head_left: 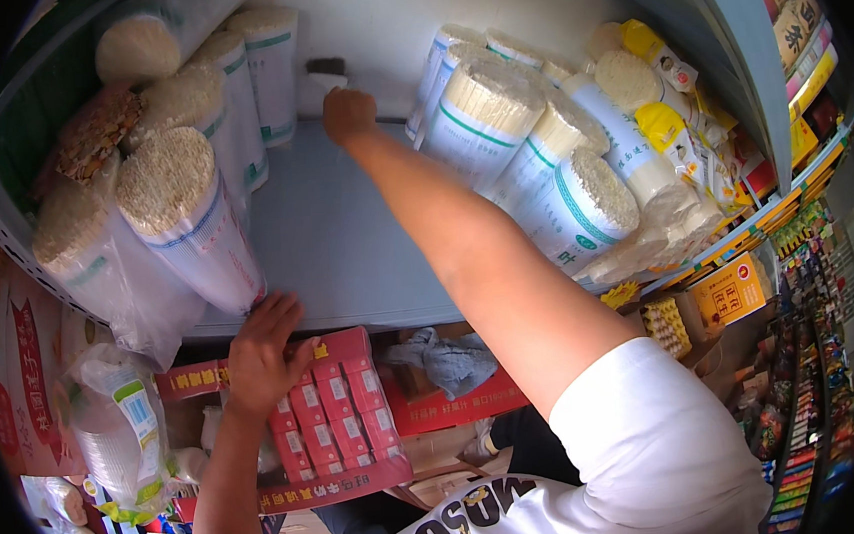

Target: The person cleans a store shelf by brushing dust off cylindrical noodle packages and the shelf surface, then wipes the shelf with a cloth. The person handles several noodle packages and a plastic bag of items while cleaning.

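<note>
My right hand (348, 116) reaches to the back of the grey shelf (310, 246), its fingers closed around a small brush (326, 71). The brush has dark bristles and a pale lower part, and its bristles are up by the white back wall. My left hand (261, 355) rests at the shelf's front edge with fingers spread, holding nothing. Its fingertips are beside a bundle of dried noodles (182, 211) wrapped in white paper. Wrapped noodle bundles (490, 116) also stand to the right of my right forearm.
Below the shelf edge sits a red carton (346, 414) of small red packs. A blue-grey cloth (444, 361) lies on another box beside it. Plastic-wrapped containers (118, 422) are at lower left. Yellow-capped packages (672, 127) crowd the shelf's right end, near a grey upright panel (746, 51).
</note>
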Demonstrator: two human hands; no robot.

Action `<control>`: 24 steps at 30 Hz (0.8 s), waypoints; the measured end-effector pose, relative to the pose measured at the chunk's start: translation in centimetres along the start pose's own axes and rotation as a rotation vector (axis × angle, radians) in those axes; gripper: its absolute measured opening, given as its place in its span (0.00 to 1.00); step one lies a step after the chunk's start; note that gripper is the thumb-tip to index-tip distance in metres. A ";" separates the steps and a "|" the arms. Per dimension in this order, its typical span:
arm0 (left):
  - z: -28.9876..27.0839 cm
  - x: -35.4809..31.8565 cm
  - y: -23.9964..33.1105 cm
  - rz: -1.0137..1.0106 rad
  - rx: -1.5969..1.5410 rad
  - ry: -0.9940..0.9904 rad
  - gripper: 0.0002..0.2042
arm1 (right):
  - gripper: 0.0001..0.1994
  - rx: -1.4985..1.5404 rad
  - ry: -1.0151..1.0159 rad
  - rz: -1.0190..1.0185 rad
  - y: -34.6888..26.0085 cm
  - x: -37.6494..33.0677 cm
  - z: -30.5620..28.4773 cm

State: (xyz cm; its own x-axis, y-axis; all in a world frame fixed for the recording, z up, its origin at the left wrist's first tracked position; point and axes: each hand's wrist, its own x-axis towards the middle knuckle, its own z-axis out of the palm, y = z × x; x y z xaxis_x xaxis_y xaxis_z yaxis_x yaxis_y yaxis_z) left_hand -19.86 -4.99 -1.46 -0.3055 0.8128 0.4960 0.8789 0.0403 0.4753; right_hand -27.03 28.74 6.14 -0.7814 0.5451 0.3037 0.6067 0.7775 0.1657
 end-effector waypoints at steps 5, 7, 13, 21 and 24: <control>0.1 0.0 -0.1 0.003 0.013 -0.015 0.20 | 0.10 -0.053 -0.091 0.040 0.2 -1.2 3.6; -0.1 -0.3 -0.2 -0.014 0.022 -0.013 0.20 | 0.10 -0.018 -0.076 0.043 -0.2 -1.3 2.2; 0.0 0.0 0.2 -0.003 0.018 -0.013 0.19 | 0.10 0.029 -0.190 -0.103 1.3 0.2 0.1; 0.3 -0.3 -0.3 0.020 0.052 -0.006 0.19 | 0.10 0.069 -0.207 -0.278 -0.5 -6.2 -3.0; 0.4 -0.3 -0.3 0.024 0.078 0.024 0.19 | 0.10 0.016 -0.166 -0.256 -1.0 -8.1 -6.4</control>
State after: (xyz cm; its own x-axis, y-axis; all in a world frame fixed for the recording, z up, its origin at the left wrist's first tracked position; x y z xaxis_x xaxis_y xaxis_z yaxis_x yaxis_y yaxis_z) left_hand -19.91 -5.07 -2.06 -0.2918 0.8000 0.5242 0.9117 0.0669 0.4054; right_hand -20.37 21.57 9.50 -0.9226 0.3736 0.0964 0.3857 0.9003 0.2017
